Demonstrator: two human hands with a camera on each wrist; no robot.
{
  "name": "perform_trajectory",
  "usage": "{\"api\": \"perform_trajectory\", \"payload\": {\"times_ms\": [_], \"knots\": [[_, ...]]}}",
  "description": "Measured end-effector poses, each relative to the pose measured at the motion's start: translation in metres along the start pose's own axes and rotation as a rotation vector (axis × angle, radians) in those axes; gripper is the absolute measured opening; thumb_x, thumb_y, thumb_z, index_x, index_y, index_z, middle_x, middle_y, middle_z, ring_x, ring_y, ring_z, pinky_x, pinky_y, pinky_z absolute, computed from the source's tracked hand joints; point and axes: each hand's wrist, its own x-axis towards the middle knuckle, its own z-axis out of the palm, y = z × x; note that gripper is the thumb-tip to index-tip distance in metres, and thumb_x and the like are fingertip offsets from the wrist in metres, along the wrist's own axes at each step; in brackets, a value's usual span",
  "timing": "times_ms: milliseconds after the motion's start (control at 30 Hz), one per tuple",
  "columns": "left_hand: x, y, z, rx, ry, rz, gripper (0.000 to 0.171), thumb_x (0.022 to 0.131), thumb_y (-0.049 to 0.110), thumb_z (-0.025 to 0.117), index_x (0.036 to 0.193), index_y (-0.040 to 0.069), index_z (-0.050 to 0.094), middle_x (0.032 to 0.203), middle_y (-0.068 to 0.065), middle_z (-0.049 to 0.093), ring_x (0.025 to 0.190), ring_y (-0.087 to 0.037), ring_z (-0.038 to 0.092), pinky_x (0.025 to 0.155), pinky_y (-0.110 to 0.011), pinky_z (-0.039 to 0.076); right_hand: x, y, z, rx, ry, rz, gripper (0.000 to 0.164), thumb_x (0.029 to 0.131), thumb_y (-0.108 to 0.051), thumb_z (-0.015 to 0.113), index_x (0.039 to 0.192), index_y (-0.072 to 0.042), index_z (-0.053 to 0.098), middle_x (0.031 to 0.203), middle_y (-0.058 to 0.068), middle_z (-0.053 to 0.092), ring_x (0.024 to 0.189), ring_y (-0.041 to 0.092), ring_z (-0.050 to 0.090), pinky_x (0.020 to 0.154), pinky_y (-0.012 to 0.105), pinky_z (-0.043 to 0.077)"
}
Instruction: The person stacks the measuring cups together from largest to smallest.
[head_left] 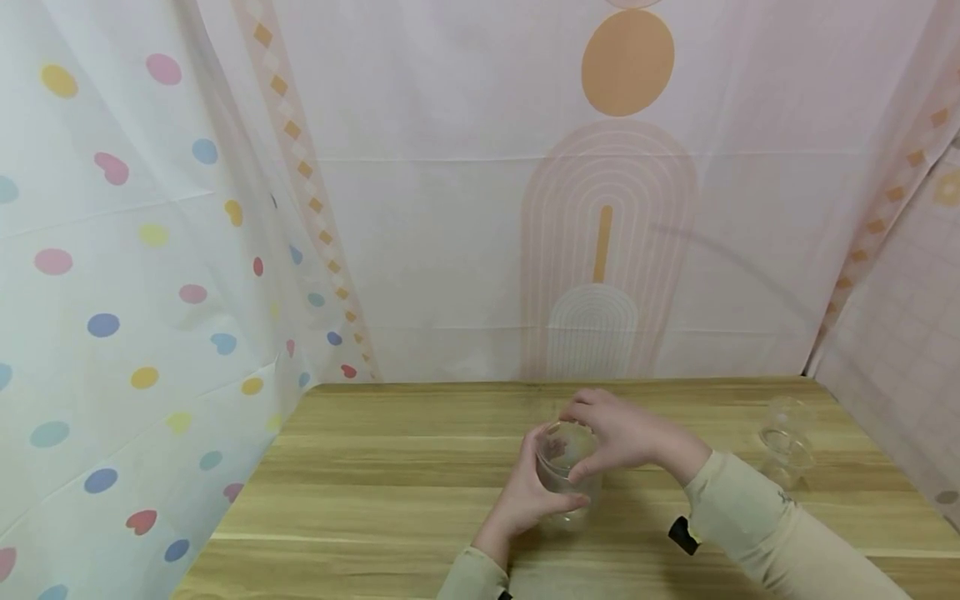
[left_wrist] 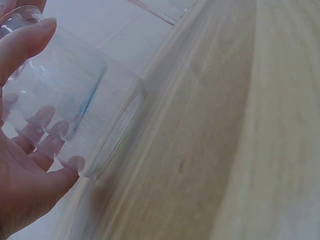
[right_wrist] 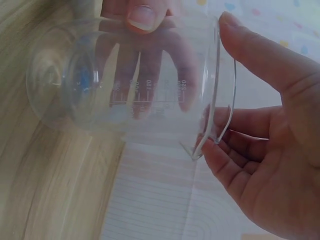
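A clear glass beaker (right_wrist: 150,112) with white graduation marks stands near the front middle of the table. A smaller clear beaker (right_wrist: 233,85) sits inside it; its rim shows above the outer rim and its base, tinted blue, shows through the wall in both wrist views. My left hand (head_left: 528,492) curls round the side of the outer beaker, thumb toward me and fingers behind the glass. From above, my right hand (head_left: 622,433) grips the inner beaker's rim, with the thumb on the near side and fingers on the far side.
More clear glassware (head_left: 786,446) stands on the right part of the wooden table (head_left: 390,483). Patterned cloths (head_left: 435,208) hang behind the table and along both its sides. A small black item (head_left: 682,536) shows beside the right sleeve.
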Motion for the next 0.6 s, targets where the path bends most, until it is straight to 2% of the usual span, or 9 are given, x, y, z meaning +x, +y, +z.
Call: {"api": "perform_trajectory", "payload": {"times_ms": [100, 300, 600], "knots": [[0.0003, -0.0006, -0.0004, -0.009, 0.000, 0.010, 0.095, 0.070, 0.009, 0.089, 0.145, 0.019, 0.031, 0.140, -0.009, 0.050, 0.130, -0.028, 0.046, 0.107, -0.044, 0.036, -0.0007, -0.0003, 0.0025, -0.003, 0.010, 0.012, 0.073, 0.074, -0.046, 0.085, 0.126, -0.001, 0.061, 0.125, 0.009, 0.055, 0.115, 0.029, 0.052, 0.091, 0.046, 0.048], [0.0005, 0.0001, -0.0008, -0.018, -0.002, 0.000, 0.096, 0.069, 0.010, 0.089, 0.144, 0.023, 0.032, 0.139, -0.005, 0.049, 0.131, -0.024, 0.046, 0.107, -0.042, 0.035, -0.0021, 0.0014, 0.0058, -0.012, 0.045, -0.019, 0.072, 0.076, -0.048, 0.083, 0.125, 0.000, 0.062, 0.119, 0.006, 0.056, 0.110, 0.026, 0.054, 0.090, 0.044, 0.049], [-0.0002, 0.0011, -0.0014, -0.019, -0.010, 0.009, 0.094, 0.071, 0.009, 0.088, 0.144, 0.017, 0.030, 0.141, -0.012, 0.048, 0.131, -0.029, 0.045, 0.106, -0.050, 0.035, -0.0050, 0.0013, 0.0078, -0.016, 0.062, -0.041, 0.074, 0.076, -0.048, 0.082, 0.127, 0.001, 0.061, 0.118, 0.008, 0.057, 0.108, 0.027, 0.055, 0.088, 0.044, 0.049]]}}
